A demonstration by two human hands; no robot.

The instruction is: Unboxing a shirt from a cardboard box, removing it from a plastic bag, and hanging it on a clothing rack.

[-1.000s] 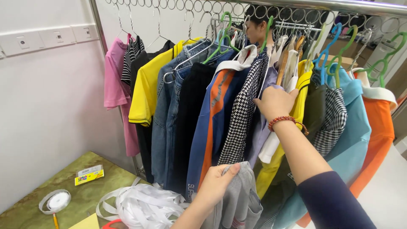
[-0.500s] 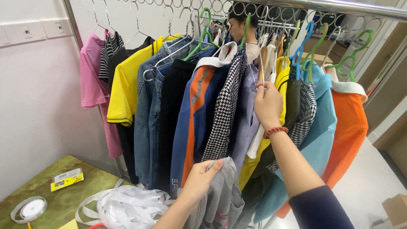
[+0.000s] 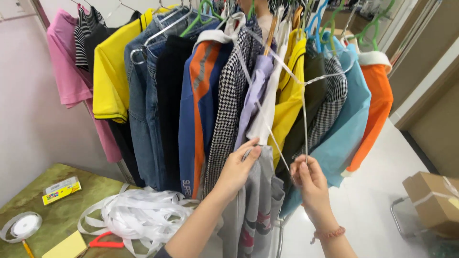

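Clothes rail, seen from above the worker's shoulders. The left hand (image 3: pixel 237 167) is gripping the top edge of a grey garment (image 3: pixel 256 210), pinching the fabric closed between thumb and fingers just below the hanging clothes. The right hand (image 3: pixel 310 179) is closing its fingertips on the lower wire of a bare metal hanger (image 3: pixel 302 102), which is hanging tilted in front of a yellow shirt (image 3: pixel 289 95) and a light blue shirt (image 3: pixel 351 124). Loose white ribbon (image 3: pixel 138 215) is lying heaped on the green table (image 3: pixel 52 220), near a ribbon spool (image 3: pixel 21 225).
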